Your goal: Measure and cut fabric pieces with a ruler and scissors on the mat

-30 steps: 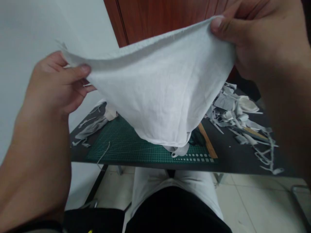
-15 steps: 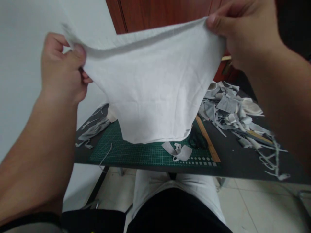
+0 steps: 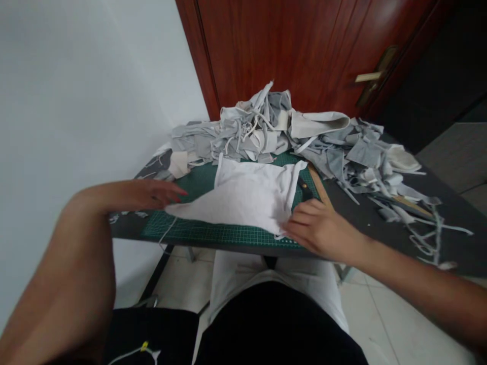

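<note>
A white cloth lies over the green cutting mat, its near edge slightly raised and its sides creased. At the cloth's left corner is my left hand, blurred, its fingers stretched out; whether they pinch the corner is unclear. My right hand grips the near right corner between thumb and fingers. Black-handled scissors lie just right of the cloth, partly hidden. Beside them runs a wooden ruler.
Grey and white fabric scraps are heaped along the back of the dark table and down its right side. Behind stands a red-brown door. A pale wall borders the left.
Both hands have come down with the white cloth, which was held up and stretched in the air and now rests on the mat. The view shows more of the scrap heap and door.
</note>
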{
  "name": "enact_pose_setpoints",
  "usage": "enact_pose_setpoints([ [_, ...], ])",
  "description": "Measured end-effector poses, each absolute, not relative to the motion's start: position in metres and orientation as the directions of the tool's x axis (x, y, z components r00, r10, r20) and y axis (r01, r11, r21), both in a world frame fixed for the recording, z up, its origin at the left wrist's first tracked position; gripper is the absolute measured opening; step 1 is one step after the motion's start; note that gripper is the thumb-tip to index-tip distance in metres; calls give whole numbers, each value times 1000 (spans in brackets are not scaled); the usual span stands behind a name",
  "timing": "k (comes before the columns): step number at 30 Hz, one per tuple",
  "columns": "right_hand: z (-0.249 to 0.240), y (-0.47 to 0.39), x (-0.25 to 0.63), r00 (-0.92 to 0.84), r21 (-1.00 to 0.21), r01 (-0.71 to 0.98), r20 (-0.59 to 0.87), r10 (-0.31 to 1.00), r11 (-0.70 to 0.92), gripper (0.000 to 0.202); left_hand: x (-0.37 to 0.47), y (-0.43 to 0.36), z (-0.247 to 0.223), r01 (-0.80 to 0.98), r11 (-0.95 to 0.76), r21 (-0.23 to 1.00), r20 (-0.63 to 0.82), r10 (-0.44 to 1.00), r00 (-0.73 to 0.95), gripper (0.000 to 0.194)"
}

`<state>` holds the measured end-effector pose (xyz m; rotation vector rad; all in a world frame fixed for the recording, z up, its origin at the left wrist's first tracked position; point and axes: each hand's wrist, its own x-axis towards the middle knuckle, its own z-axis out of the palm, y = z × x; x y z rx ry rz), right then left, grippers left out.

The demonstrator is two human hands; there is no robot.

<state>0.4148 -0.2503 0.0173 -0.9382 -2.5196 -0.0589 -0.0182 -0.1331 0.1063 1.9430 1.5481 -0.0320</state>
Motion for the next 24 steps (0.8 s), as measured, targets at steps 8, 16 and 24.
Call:
enact_pose_setpoints([
  [8,-16,-237,362,-594,-372,662,270,758,651,33,103,-105,22,794,-513,327,34,846,532,48],
  [16,-57,-163,315,-327,-396,841,173,929,370,51,181,-65,-61,880,-398,259,162,916,367,51],
  [24,-76,-181,363,-183,-289,934,116,976,210,82,88,-46,-63,986,-104,129,62,993,97,63],
])
